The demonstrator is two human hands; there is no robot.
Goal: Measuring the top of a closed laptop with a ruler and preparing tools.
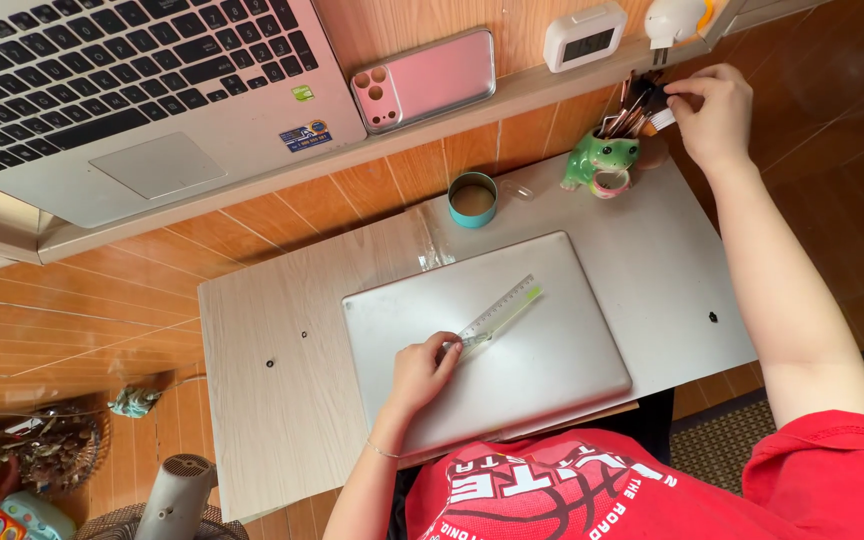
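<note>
The left hand (422, 368) lay on a closed silver laptop (552, 370) and its fingers were curled around the near end of a clear ruler (500, 312). The ruler lay flat on the lid and pointed away from the person, slanting up to the right, with a thin green stick just beside its far end. The laptop rested on a small light wooden table (262, 400), near the edge closest to the person.

The right hand (717, 118) was stretched to the far right corner of the table. Its fingers were pinched shut on the top of a brush (660, 112), which stood with other brushes in a green frog holder (602, 162). The holder stood upright on the table, well apart from the ruler. A small teal cup (473, 199) stood left of the holder, near the far edge of the table.

Behind the table was a wooden shelf (512, 95). On it lay an open laptop (132, 90) with a black keyboard, a pink phone (424, 80) face down just beside it, and a white clock (584, 37) further right. The person wore a red shirt (572, 495). On the floor at the left was a grey hair dryer (174, 492).
</note>
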